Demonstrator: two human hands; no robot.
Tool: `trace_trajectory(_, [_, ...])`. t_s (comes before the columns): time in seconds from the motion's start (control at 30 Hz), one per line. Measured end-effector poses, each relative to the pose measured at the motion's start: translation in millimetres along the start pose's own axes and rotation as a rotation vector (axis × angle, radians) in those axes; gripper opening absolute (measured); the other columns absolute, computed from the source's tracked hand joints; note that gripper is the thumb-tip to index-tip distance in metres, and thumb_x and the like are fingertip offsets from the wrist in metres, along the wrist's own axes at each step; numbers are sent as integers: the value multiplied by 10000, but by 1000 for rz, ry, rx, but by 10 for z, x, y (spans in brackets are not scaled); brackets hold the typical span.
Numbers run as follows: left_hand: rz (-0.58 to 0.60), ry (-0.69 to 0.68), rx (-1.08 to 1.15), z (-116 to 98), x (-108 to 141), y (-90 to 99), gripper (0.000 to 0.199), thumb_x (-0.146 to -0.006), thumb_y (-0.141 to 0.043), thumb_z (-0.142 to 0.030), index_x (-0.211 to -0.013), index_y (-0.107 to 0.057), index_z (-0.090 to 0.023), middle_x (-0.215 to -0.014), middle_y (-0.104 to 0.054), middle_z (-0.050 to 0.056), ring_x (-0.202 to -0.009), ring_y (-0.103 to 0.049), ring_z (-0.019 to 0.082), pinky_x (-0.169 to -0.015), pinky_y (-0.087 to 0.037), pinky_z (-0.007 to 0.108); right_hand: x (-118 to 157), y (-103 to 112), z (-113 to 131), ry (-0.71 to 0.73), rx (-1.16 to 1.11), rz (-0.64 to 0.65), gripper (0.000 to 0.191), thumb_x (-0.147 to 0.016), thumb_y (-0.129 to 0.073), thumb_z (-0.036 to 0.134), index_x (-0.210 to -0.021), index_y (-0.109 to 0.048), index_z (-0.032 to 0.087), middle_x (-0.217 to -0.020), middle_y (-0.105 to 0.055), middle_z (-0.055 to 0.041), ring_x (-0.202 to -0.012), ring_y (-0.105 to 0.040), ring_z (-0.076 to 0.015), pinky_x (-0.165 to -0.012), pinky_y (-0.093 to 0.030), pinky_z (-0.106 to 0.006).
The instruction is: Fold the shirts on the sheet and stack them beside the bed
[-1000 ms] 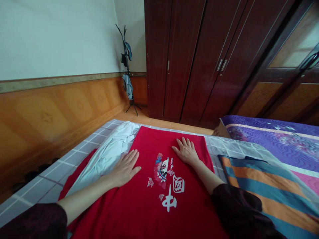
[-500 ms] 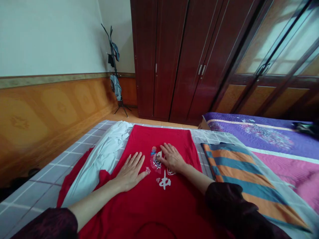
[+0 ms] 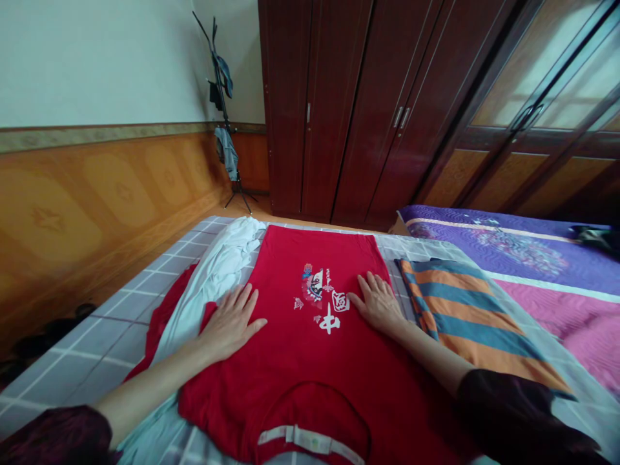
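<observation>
A red T-shirt (image 3: 290, 361) with a white and coloured print lies spread out, its neckline toward me and its hem at the far side. My left hand (image 3: 230, 324) rests flat on the shirt's left edge, fingers spread. On the right side of the shirt, beside the print, my right hand (image 3: 380, 303) lies flat with its fingers apart. Neither hand grips the cloth. Left of the shirt is a bunched pale blue cloth (image 3: 213, 274), with red fabric (image 3: 167, 316) partly under it. A folded orange and blue striped garment (image 3: 475, 316) lies to the right.
The clothes lie on a grey checked bedspread (image 3: 97, 349). Beyond it stand a dark red wardrobe (image 3: 334, 116) and a coat rack (image 3: 223, 103). A purple and pink cover (image 3: 513, 252) spreads at the right. Dark items (image 3: 46, 339) sit on the floor at left.
My hands have moved apart, the left toward the shirt's left edge and the right outward off the print. The view has shifted, and the neckline with its label now shows.
</observation>
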State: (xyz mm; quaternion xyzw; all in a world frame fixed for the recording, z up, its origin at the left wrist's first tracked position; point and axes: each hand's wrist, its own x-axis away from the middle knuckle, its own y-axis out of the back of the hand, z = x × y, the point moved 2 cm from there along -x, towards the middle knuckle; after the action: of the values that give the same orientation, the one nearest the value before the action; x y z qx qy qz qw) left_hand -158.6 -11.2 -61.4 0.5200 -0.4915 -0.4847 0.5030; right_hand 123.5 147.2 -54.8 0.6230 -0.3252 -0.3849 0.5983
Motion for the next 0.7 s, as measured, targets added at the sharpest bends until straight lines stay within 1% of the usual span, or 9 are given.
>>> trace_trajectory(0.07, [-12,-48,11,-82,81,35,693,-932,-318,-570,-1465,-287,-129,-1534,-186,133,-1429,-118,304,-1157,-140,498,122,41,150,-44,-5,-16,672,-930,-398,513,-1425,-374,59,-1489,-281,-227,-1378,-236,-371,-1098,-225,-492])
trace_trajectory(0.1, [-3,-129,31,-165,124,50,689,-932,-305,-582,-1478,-256,-165,-1542,-173,106,-1432,-116,291,-1160,-143,487,189,53,269,56,-32,-9,673,-926,-408,516,-1436,-363,78,-1502,-262,-213,-1387,-218,-361,-1104,-222,-489])
trace_trajectory(0.17, [22,-291,63,-316,223,55,684,-928,-286,-611,-1493,-191,-238,-1553,-143,59,-1435,-110,275,-1162,-151,475,341,44,496,375,-103,35,669,-919,-403,549,-1466,-323,172,-1534,-224,-137,-1409,-184,-313,-1122,-218,-469])
trace_trajectory(0.23, [6,-338,47,-326,343,15,679,-928,-285,-615,-1493,-177,-256,-1554,-148,54,-1433,-118,280,-1155,-166,479,476,3,524,542,-128,59,643,-925,-373,559,-1473,-305,228,-1538,-231,-85,-1412,-191,-279,-1127,-229,-461])
trace_trajectory(0.27, [-27,-321,24,-266,410,-17,673,-931,-294,-606,-1491,-190,-246,-1552,-162,63,-1430,-130,283,-1151,-178,477,523,-16,428,506,-110,42,626,-932,-361,546,-1465,-324,218,-1526,-264,-91,-1403,-217,-283,-1120,-242,-471])
trace_trajectory(0.37, [-176,-253,-58,27,611,-103,670,-933,-343,-575,-1472,-272,-182,-1531,-231,109,-1414,-199,288,-1140,-222,455,679,7,-176,160,23,-120,572,-927,-388,471,-1350,-491,99,-1430,-411,-183,-1344,-319,-355,-1068,-302,-533])
trace_trajectory(0.47, [-257,-299,-90,91,724,-53,637,-932,-385,-547,-1437,-350,-160,-1494,-321,126,-1390,-268,288,-1132,-240,458,1017,179,-726,60,77,-305,518,-919,-384,439,-1245,-564,78,-1369,-460,-204,-1270,-404,-366,-1007,-372,-526])
trace_trajectory(0.57, [-160,-509,-55,-327,700,177,572,-952,-393,-489,-1441,-331,-199,-1491,-341,88,-1393,-270,251,-1133,-249,435,1451,354,-918,-9,7,-395,466,-934,-358,451,-1196,-576,133,-1244,-561,-154,-1115,-534,-299,-904,-460,-444])
trace_trajectory(0.7, [-20,-858,100,-1239,466,483,522,-979,-337,-458,-1422,-348,-184,-1487,-350,89,-1400,-252,228,-1153,-214,419,1822,339,-889,-223,-53,-292,431,-900,-382,524,-996,-641,193,-950,-648,-91,-883,-618,-270,-748,-489,-403])
